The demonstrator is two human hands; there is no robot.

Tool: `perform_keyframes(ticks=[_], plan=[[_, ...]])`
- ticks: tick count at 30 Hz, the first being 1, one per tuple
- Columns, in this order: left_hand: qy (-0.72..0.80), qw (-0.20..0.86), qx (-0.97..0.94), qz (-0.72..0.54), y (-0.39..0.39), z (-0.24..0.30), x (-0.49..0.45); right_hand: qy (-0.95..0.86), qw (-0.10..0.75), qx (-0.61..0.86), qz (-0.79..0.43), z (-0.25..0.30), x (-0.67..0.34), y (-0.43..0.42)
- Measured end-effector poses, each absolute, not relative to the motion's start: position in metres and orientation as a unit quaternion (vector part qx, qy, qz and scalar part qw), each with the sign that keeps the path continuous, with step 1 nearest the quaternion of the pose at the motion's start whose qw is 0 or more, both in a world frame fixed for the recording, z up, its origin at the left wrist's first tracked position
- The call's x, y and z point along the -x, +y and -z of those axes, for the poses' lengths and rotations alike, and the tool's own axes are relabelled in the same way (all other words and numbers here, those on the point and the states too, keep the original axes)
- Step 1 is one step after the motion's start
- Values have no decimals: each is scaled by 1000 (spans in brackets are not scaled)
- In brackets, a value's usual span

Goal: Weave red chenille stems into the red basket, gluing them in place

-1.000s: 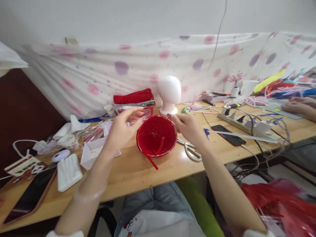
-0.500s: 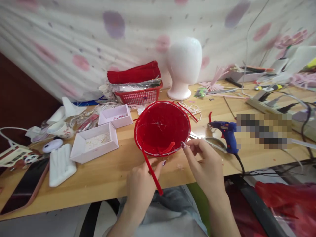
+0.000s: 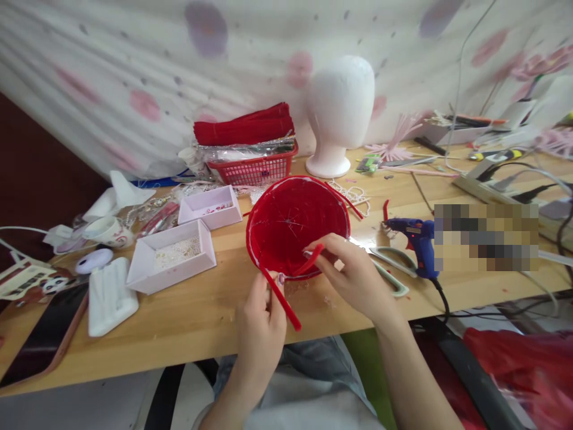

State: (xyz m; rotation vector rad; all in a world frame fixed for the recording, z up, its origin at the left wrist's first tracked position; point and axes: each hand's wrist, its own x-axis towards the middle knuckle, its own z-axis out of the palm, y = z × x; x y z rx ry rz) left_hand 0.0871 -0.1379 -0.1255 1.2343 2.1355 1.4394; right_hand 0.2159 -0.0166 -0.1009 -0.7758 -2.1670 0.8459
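Now | red bowl (image 3: 295,221): stems pinched by left hand (image 3: 262,325), right hand (image 3: 358,278)

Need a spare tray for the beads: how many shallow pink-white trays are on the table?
2. One tray sits left of the red bowl; the other lies just behind it, before the red basket. Clutter could hide more.

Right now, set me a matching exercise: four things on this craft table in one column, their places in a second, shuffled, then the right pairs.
Things
1. foam head
2. blue glue gun
3. red basket
4. red pipe cleaner

Places
A. held by the left hand
B. at the back, right of the basket
C. right of the red woven bowl, by the scissors
D. behind the white trays

Pairs: 1-B, 2-C, 3-D, 4-A
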Motion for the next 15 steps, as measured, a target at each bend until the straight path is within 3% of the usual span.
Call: perform_keyframes(ticks=[3, 6, 11, 15], plan=[[704, 211, -364, -572, -131, 119, -94, -851, 290, 231, -373, 98, -208, -5], [701, 169, -394, -570, -131, 124, -93, -851, 270, 193, -408, 102, -200, 7], [745, -5, -498, -444, -144, 138, -81, -857, 274, 239, -364, 108, -194, 10], [782, 13, -525, -335, -144, 138, -78, -864, 258, 258, -347, 108, -194, 0]])
